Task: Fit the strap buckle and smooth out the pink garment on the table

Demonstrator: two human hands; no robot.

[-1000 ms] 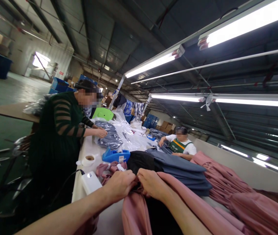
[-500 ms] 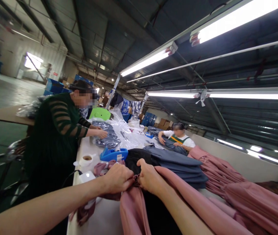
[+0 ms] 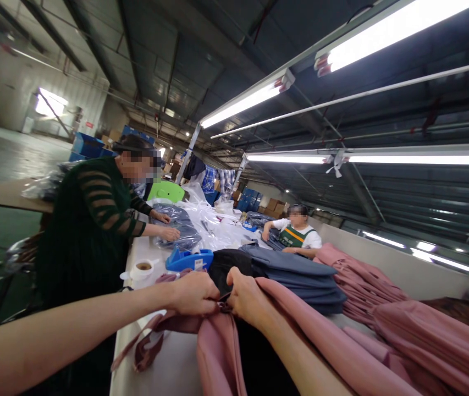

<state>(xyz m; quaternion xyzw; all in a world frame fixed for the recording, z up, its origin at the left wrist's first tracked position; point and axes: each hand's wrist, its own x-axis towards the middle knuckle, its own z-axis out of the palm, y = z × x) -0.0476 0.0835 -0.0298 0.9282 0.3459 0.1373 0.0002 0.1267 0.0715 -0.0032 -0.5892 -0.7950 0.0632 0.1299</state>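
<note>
The pink garment (image 3: 218, 346) is bunched at the near edge of the white desk (image 3: 168, 368), and a fold of it is pinched between the left hand (image 3: 193, 291) and the right hand (image 3: 248, 300), both closed on the cloth, knuckles nearly touching. A black garment (image 3: 228, 264) is seen just behind the hands, with a stack of blue-grey garments (image 3: 300, 275) beside it. A blue tape dispenser (image 3: 188, 258) and a tape roll (image 3: 141, 269) lie further along the desk. More pink garments (image 3: 403, 324) are heaped to the right. Bagged clothing (image 3: 176, 231) is pressed by a person in dark green (image 3: 86, 231).
</note>
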